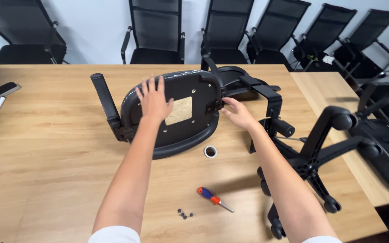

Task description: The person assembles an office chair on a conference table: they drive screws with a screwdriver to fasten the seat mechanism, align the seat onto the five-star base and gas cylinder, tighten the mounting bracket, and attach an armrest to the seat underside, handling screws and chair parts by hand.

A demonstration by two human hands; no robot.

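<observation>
Head view: left hand [153, 102] flat on seat underside [190, 92]; right hand [238, 113] pinches its edge bracket [214, 106].

Tiny black bits [184, 213]: too small to ID.

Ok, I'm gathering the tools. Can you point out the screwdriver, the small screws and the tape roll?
screwdriver [209, 195]: head view, on its blue and orange handle.
small screws [184, 214]: head view, middle of the dark cluster.
tape roll [210, 151]: head view, on its white ring.

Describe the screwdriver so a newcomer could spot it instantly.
On the long wooden table, look in front of the upturned chair seat, between the person's forearms. The screwdriver lies flat there, near small black screws; only it has an orange-and-blue handle.
</observation>
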